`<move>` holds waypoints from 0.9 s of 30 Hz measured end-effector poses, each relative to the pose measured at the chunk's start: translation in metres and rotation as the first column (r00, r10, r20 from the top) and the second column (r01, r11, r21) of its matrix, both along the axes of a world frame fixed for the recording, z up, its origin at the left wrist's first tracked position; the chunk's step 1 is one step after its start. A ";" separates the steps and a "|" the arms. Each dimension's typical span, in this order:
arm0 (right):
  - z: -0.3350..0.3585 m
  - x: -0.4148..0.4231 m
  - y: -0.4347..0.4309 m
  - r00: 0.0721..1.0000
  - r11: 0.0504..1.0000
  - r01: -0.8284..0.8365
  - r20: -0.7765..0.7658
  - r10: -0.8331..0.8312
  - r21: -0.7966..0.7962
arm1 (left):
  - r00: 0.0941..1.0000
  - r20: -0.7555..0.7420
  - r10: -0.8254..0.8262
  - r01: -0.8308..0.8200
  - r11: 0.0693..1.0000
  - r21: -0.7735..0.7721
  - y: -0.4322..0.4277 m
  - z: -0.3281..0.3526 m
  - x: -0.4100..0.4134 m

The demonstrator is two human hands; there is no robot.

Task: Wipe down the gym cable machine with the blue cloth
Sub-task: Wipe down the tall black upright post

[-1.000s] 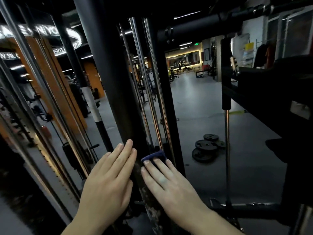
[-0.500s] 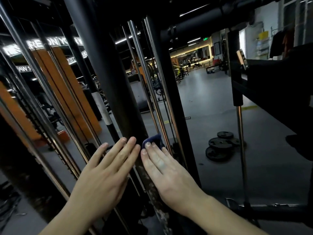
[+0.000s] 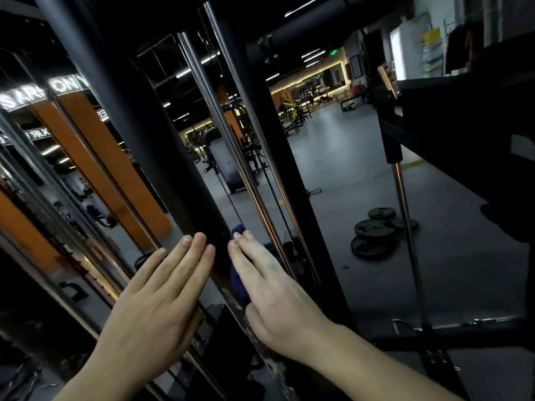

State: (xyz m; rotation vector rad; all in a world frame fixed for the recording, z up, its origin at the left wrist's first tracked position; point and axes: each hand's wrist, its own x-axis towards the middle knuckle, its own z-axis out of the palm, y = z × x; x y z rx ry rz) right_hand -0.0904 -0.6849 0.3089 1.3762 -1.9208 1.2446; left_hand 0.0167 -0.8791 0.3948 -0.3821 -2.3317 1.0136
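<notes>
The blue cloth [image 3: 239, 280] lies pressed against the right face of the black upright post [image 3: 162, 157]. It is under the right hand [image 3: 275, 290], whose fingers are straight and together; its thumb is hidden. A second ago the cloth peeked out as a broad edge above the fingertips. Now a small tuft shows there and a strip runs along the hand's inner side. The left hand [image 3: 162, 293] lies flat on the post's left edge, fingers straight, holding nothing. The hands, nearly touching before, now stand apart. Chrome guide rods [image 3: 246, 169] rise just right; weight plates [image 3: 373, 235] lie beyond.
</notes>
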 end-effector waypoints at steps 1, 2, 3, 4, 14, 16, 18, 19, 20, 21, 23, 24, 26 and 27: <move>0.000 0.000 0.000 1.000 1.000 -0.006 0.000 0.006 -0.001 | 1.000 0.002 0.000 0.000 1.000 0.001 0.000 0.000 0.000; -0.003 0.000 0.000 1.000 1.000 -0.015 -0.004 0.015 0.004 | 1.000 0.006 0.001 -0.001 1.000 0.000 0.000 0.001 0.000; -0.008 0.000 0.001 1.000 1.000 -0.020 -0.016 0.020 0.008 | 1.000 0.009 0.001 -0.001 1.000 -0.003 0.000 0.001 0.000; -0.013 0.000 0.000 0.999 1.000 -0.017 -0.045 0.017 0.006 | 1.000 0.011 0.002 -0.002 1.000 -0.007 0.000 0.002 0.001; 0.014 0.001 -0.009 0.963 0.999 0.043 -0.266 -0.046 -0.018 | 0.999 0.032 0.004 -0.003 1.000 -0.024 0.004 0.012 0.005; 0.010 0.003 -0.006 0.983 1.000 0.031 -0.179 -0.030 0.001 | 1.000 0.031 0.003 -0.003 1.000 -0.004 0.004 0.014 0.007; 0.012 0.003 -0.007 0.974 0.995 0.087 -0.208 -0.094 -0.042 | 1.000 0.016 0.002 -0.002 1.000 0.020 0.003 0.016 0.006; 0.014 0.002 -0.009 0.966 0.994 0.093 -0.235 -0.104 -0.058 | 1.000 0.005 0.000 0.000 0.999 0.034 0.003 0.019 0.006; 0.018 0.001 -0.010 0.962 0.994 0.088 -0.254 -0.100 -0.059 | 1.000 -0.009 -0.004 0.005 0.999 0.048 0.003 0.022 0.006; 0.021 0.000 -0.012 0.959 0.995 0.087 -0.267 -0.098 -0.054 | 1.000 -0.022 -0.006 0.007 0.998 0.058 0.003 0.024 0.005; 0.032 -0.003 -0.012 0.952 0.993 0.113 -0.280 -0.119 -0.038 | 0.999 -0.045 0.001 0.002 0.998 0.069 0.002 0.029 0.003; 0.039 -0.005 -0.012 0.944 0.990 0.142 -0.296 -0.143 -0.025 | 0.998 -0.055 0.011 -0.007 0.998 0.070 0.001 0.030 0.002; 0.054 -0.011 -0.011 0.924 0.984 0.178 -0.344 -0.167 0.000 | 0.997 -0.070 0.031 -0.026 0.997 0.072 -0.001 0.031 0.000; 0.061 -0.013 -0.010 0.914 0.983 0.185 -0.369 -0.170 0.004 | 0.997 -0.074 0.036 -0.031 0.997 0.075 -0.003 0.031 -0.002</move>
